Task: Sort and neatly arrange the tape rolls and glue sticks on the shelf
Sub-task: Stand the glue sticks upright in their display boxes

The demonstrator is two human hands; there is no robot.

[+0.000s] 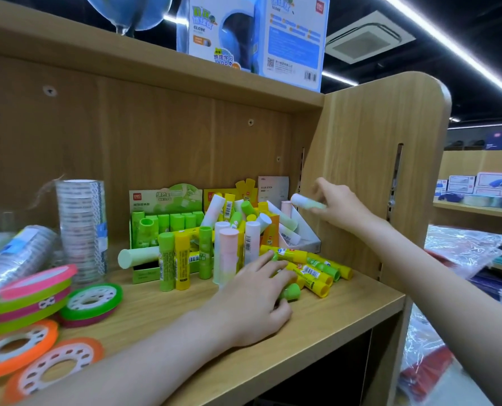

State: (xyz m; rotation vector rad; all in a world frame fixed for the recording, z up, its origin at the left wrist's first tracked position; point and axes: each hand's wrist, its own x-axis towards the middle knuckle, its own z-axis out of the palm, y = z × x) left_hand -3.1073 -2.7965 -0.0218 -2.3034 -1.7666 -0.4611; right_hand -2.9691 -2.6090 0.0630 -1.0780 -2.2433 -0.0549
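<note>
Glue sticks point(238, 230) in green, yellow, white and pink are heaped at the back right of the wooden shelf point(332, 323), among a green display box point(165, 200) and a white display box point(302, 241). My right hand point(337, 206) holds a pale green-and-white glue stick point(305, 201) above the white box. My left hand point(258, 300) lies on the shelf, its fingers curled round a green glue stick point(291, 292) beside several yellow ones point(314, 273). Coloured tape rolls point(30, 291) lie at the left, with clear tape stacks point(81, 224) behind them.
The shelf's wooden side panel point(375, 159) rises right beside my right hand. Boxed globes point(255, 33) stand on the board above. Orange tape rolls point(18, 347) sit at the front left edge. An aisle with wrapped goods point(460, 247) lies to the right.
</note>
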